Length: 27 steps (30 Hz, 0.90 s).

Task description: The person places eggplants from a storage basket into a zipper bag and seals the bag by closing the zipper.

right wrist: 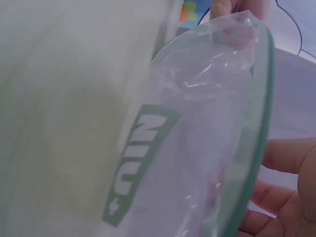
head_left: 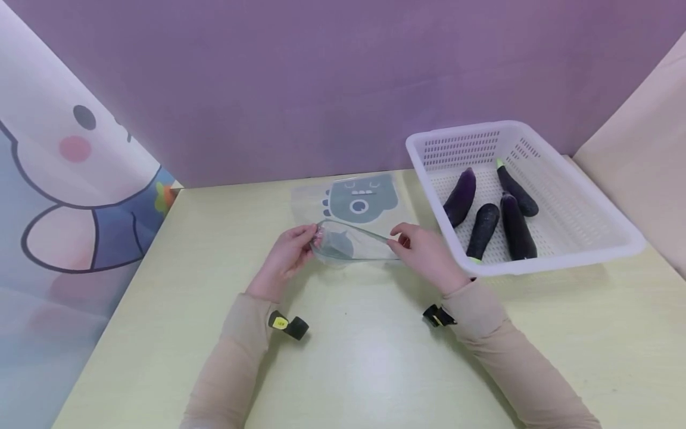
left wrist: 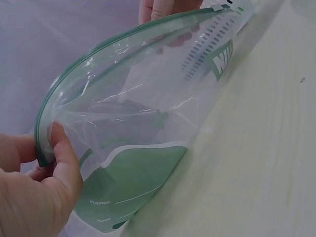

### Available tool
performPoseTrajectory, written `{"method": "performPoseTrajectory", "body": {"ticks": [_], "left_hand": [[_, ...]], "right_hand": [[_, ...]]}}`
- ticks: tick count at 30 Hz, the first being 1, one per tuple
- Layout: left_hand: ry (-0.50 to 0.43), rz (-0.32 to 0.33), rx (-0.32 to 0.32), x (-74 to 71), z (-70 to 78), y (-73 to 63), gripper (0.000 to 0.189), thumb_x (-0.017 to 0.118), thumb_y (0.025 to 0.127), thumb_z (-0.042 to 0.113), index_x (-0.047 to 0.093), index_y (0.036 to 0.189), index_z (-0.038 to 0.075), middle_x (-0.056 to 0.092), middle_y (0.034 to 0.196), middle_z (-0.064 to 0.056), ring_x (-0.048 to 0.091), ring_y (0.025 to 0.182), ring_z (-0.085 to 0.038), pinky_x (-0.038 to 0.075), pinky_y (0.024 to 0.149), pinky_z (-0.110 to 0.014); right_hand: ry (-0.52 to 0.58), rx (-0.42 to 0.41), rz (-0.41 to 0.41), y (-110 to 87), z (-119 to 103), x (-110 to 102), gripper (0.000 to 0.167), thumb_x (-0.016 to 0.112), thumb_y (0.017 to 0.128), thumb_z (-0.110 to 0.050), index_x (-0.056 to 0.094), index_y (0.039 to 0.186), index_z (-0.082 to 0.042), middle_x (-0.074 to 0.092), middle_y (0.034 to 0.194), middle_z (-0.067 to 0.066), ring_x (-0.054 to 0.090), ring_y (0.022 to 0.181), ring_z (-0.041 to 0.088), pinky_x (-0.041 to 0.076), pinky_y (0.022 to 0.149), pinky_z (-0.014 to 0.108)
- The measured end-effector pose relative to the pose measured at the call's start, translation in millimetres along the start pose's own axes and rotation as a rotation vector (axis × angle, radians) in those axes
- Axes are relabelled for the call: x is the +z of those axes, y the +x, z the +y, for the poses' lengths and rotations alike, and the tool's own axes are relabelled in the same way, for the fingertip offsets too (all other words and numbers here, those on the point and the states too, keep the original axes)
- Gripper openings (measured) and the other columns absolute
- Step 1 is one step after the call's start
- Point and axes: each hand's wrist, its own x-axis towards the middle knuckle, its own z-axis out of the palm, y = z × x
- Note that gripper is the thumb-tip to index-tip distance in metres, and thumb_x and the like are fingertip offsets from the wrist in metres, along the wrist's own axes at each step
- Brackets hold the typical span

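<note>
Both hands hold a clear zip bag [head_left: 370, 244] by its mouth, which gapes between them. A green seal strip edges the mouth. My left hand [head_left: 289, 253] pinches the mouth's left end; in the left wrist view the thumb and fingers [left wrist: 64, 158] close on the green strip. My right hand [head_left: 420, 247] pinches the rim at the right, with the thumb [right wrist: 286, 155] at the strip in the right wrist view. Green printing with name lines shows on the bag's side. Just beyond the mouth, clear plastic with a blue-grey cartoon creature print [head_left: 343, 199] lies flat.
A white plastic basket [head_left: 557, 262] stands right of my right hand, holding several dark purple eggplants [head_left: 517, 229]. The pale table [head_left: 343, 345] meets a purple backdrop [head_left: 289, 89] at the back. A cartoon-printed cloth [head_left: 59, 155] hangs at the left.
</note>
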Motion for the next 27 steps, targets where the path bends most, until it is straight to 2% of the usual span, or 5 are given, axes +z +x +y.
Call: {"method": "performPoseTrajectory", "body": {"ticks": [5, 15, 27], "left_hand": [[-0.026, 0.013, -0.010, 1.1, 0.4, 1.0, 0.019, 0.042, 0.101, 0.011, 0.058, 0.091, 0.009, 0.059, 0.076, 0.003, 0.054, 0.063, -0.001, 0.046, 0.056, -0.011], [-0.018, 0.032, -0.034, 0.3, 1.6, 0.7, 0.016, 0.043, 0.100, 0.013, 0.056, 0.092, 0.009, 0.058, 0.075, 0.004, 0.053, 0.062, -0.002, 0.043, 0.054, -0.011], [-0.019, 0.016, -0.031, -2.2, 1.1, 0.4, 0.019, 0.043, 0.100, 0.012, 0.057, 0.088, 0.012, 0.058, 0.073, 0.005, 0.053, 0.062, -0.001, 0.043, 0.054, -0.011]], "right_hand": [[0.009, -0.003, 0.007, -2.0, -8.4, -3.6, 0.029, 0.058, 0.092, -0.022, 0.064, 0.109, 0.000, 0.068, 0.082, 0.008, 0.063, 0.073, 0.021, 0.051, 0.071, 0.037], [0.027, -0.049, 0.045, -6.5, -16.7, -7.2, 0.024, 0.059, 0.090, -0.018, 0.065, 0.103, 0.001, 0.067, 0.085, 0.011, 0.062, 0.077, 0.023, 0.051, 0.073, 0.038], [0.050, -0.092, 0.084, -13.5, -28.8, -17.5, 0.018, 0.060, 0.090, -0.017, 0.067, 0.097, -0.001, 0.067, 0.090, 0.011, 0.062, 0.083, 0.023, 0.050, 0.070, 0.035]]}}
